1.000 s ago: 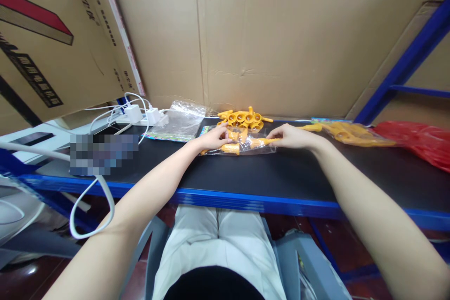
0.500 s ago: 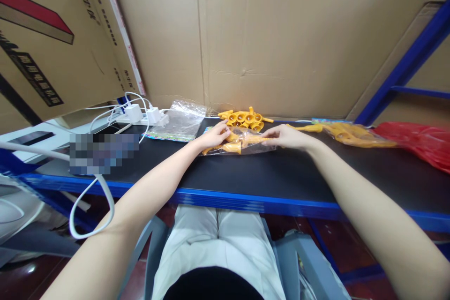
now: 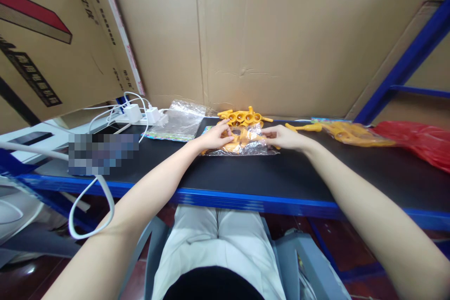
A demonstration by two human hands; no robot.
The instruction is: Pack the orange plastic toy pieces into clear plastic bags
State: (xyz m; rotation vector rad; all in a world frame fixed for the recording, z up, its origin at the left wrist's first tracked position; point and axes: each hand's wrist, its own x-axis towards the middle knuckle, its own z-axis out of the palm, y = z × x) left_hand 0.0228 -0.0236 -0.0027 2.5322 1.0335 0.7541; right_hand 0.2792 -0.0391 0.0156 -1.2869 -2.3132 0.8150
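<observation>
A clear plastic bag point(image 3: 246, 143) with several yellow plastic pieces inside lies on the black tabletop point(image 3: 246, 173). My left hand point(image 3: 213, 137) pinches its left end. My right hand point(image 3: 283, 137) pinches its right end, fingers closed on the film. Just behind the bag sits a loose pile of yellow trumpet-shaped pieces point(image 3: 244, 117).
A stack of empty clear bags point(image 3: 179, 122) lies to the left, beside white chargers and cables point(image 3: 137, 113). At the right are a filled bag of yellow pieces point(image 3: 348, 132) and a red plastic bag point(image 3: 418, 143). Cardboard sheets point(image 3: 267, 33) wall the back; a blue edge point(image 3: 246, 199) fronts the table.
My right hand has slid left along the bag, closer to the left hand. The bag is now bunched and raised in the middle between both hands.
</observation>
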